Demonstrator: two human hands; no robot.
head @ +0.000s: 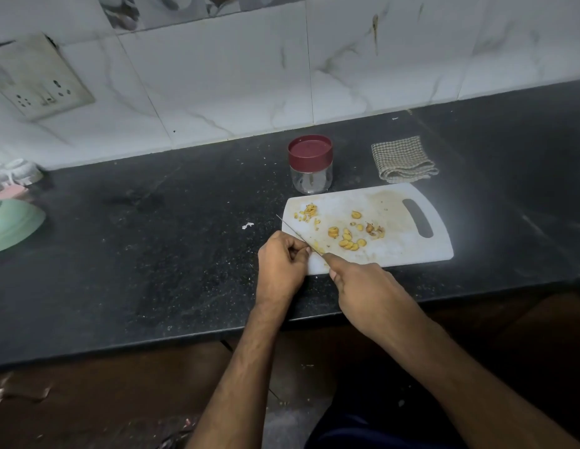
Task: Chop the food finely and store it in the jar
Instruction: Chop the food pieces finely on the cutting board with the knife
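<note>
Here, the clear round plastic jar [310, 176] with its maroon screw lid on stands seemingly empty on the speckled black stone surface [152, 254] just behind the white plastic chopping board [395, 247], where yellow sliced food pieces [348, 243] lie scattered, while the right hand [363, 286] grips a thin-bladed knife [296, 233] and the left hand [282, 264] has its fingers curled together at the blade.

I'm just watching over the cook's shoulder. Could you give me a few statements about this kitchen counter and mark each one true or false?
1. The jar has its red lid on. True.
2. The right hand holds the knife. True.
3. The yellow food pieces lie in the jar. False: they lie on the white cutting board.
4. The checked cloth covers the board. False: it lies folded on the counter behind it.
5. The left hand is at the board's near left corner. True.
</note>
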